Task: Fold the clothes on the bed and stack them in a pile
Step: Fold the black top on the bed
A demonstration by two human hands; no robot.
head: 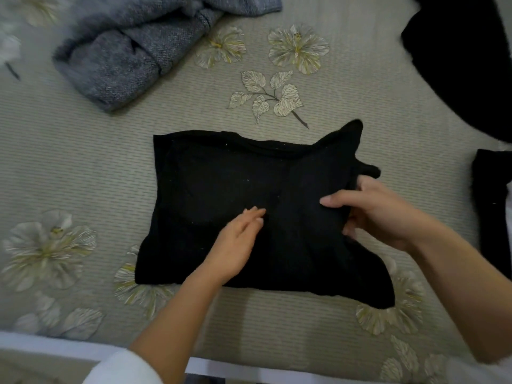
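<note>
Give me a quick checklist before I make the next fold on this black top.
1. Left hand presses flat on the middle of the black top: ok.
2. Right hand grips the top's right edge: ok.
3. Top lies smooth and square: not ok, the right side is bunched and its corners stick out.
4. Bare bed around the top: ok.
5. Grey sweater folded: not ok, it is crumpled.
6. Pile at the right: cannot tell, the black piece there is cut off by the frame.
</note>
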